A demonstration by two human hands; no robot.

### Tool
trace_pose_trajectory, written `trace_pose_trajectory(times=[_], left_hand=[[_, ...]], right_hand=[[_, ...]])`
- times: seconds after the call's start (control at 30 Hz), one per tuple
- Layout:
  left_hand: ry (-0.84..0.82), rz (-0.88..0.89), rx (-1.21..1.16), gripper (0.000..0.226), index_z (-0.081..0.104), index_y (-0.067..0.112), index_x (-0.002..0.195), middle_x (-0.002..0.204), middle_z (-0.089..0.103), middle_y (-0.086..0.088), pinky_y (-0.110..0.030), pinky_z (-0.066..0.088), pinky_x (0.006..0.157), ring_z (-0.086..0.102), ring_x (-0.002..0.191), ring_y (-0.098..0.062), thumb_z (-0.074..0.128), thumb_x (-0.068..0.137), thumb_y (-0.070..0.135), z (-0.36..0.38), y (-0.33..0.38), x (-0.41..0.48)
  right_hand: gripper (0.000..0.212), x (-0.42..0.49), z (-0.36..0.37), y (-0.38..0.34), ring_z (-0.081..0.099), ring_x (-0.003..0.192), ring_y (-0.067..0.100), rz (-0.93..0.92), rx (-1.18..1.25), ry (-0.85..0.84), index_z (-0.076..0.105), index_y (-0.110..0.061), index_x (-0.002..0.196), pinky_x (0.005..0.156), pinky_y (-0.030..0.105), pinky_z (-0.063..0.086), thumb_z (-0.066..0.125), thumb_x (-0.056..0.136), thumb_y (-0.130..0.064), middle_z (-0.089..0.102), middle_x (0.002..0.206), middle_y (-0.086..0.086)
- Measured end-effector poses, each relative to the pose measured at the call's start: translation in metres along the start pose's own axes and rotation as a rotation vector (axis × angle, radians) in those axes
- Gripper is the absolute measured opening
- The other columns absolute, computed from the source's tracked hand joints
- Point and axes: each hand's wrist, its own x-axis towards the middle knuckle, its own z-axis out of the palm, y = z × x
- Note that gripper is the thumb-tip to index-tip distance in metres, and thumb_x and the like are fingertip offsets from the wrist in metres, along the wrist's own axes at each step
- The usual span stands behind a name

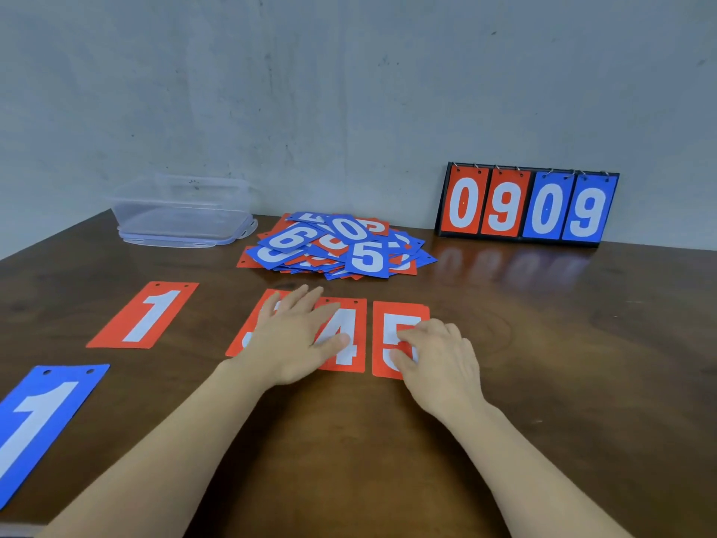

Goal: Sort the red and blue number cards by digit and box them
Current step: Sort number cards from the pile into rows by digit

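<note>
Pressing flat, the open left hand (291,335) pins red 4 card (351,353). At 3 o'clock, right hand (442,363) seemingly squares red 5 card (390,324) (pinching? cannot tell).

Table (543,343) was noted dk brown wood, streaked grain, glossy. Wall (349,91) was logged mottled grey-blue w/ dark specks. Box (182,211) was recorded as clear, colourless plastic. Pile (337,246): red & blue cards mixed, white digits. Scoreboard (527,205): black frame, 2 red panels, 2 blue, digits white. Red 1 card (143,315), red 4 card (349,335), red 5 card (392,332) were marked red w/ white numerals. Blue 1 card (38,425): blue, white numeral. One more red card (248,335) was seen; digit not read.
</note>
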Motion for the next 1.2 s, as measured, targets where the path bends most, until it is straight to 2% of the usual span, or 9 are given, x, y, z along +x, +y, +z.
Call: trace_pose_trajectory(times=[0.1,0.23,0.43,0.63,0.8,0.97,1.1,1.2], left_hand=[[-0.149,-0.067,0.017,0.072,0.008,0.040,0.152,0.162,-0.004,0.004,-0.044,-0.005,0.120,-0.010,0.148,-0.015,0.019,0.089,0.071,0.002,-0.020,-0.013],[-0.135,-0.085,0.032,0.073,0.000,0.036,0.153,0.162,-0.008,0.003,-0.039,-0.005,0.120,-0.012,0.148,-0.015,0.014,0.090,0.070,0.012,-0.020,-0.020],[-0.132,-0.085,-0.010,0.068,-0.002,0.032,0.154,0.162,-0.009,-0.001,-0.038,-0.007,0.119,-0.014,0.148,-0.018,0.019,0.096,0.062,0.011,-0.017,-0.014],[-0.108,-0.059,-0.106,0.069,-0.002,0.031,0.154,0.161,-0.012,-0.003,-0.035,-0.011,0.117,-0.018,0.147,-0.016,0.021,0.096,0.062,0.002,-0.023,-0.011],[-0.044,-0.054,-0.095,0.066,0.002,0.027,0.155,0.162,-0.006,-0.003,-0.035,-0.005,0.118,-0.011,0.148,-0.017,0.017,0.098,0.059,-0.022,-0.048,0.007],[0.022,-0.076,-0.099,0.066,0.007,0.016,0.154,0.162,0.002,-0.007,-0.035,0.002,0.120,-0.003,0.149,-0.018,0.025,0.101,0.050,-0.030,-0.085,0.047],[0.064,-0.046,-0.064,0.068,0.007,0.013,0.154,0.162,0.003,-0.007,-0.033,0.001,0.119,0.000,0.149,-0.019,0.029,0.101,0.049,-0.027,-0.093,0.086],[0.057,-0.030,-0.041,0.071,0.005,0.011,0.154,0.162,0.002,-0.008,-0.034,-0.002,0.119,-0.002,0.149,-0.019,0.029,0.100,0.051,-0.023,-0.090,0.110]], right_hand=[[0.041,0.003,0.003,-0.003,0.040,0.123,0.014,-0.023,-0.017,0.008,0.053,-0.030,0.135,0.099,0.029,0.035,0.043,0.098,-0.045,0.047,0.138,-0.005],[0.043,0.006,0.006,-0.006,0.038,0.127,0.012,-0.022,-0.027,0.004,0.052,-0.031,0.136,0.102,0.029,0.035,0.042,0.098,-0.046,0.045,0.140,-0.006],[0.040,0.009,0.006,-0.006,0.037,0.127,0.010,-0.011,0.001,0.003,0.053,-0.033,0.135,0.102,0.027,0.033,0.045,0.097,-0.042,0.045,0.140,-0.009],[0.037,0.018,-0.001,-0.024,0.041,0.121,0.010,0.004,0.049,0.097,0.059,-0.031,0.127,0.095,0.026,0.033,0.052,0.093,-0.043,0.051,0.133,-0.010],[0.037,0.050,-0.008,-0.050,0.042,0.123,0.010,0.018,0.108,0.136,0.059,-0.030,0.128,0.097,0.028,0.036,0.053,0.093,-0.043,0.054,0.133,-0.009],[0.041,0.089,0.001,-0.061,0.045,0.122,0.015,0.087,0.081,0.078,0.055,-0.022,0.131,0.096,0.032,0.041,0.052,0.095,-0.041,0.055,0.132,-0.001],[0.051,0.120,0.012,-0.065,0.038,0.132,0.021,0.098,-0.018,0.015,0.042,-0.017,0.141,0.104,0.035,0.035,0.045,0.098,-0.043,0.046,0.142,0.004],[0.063,0.143,0.019,-0.073,0.018,0.145,0.023,0.051,-0.084,-0.053,0.023,-0.014,0.151,0.116,0.038,0.020,0.038,0.099,-0.047,0.022,0.158,0.007]])
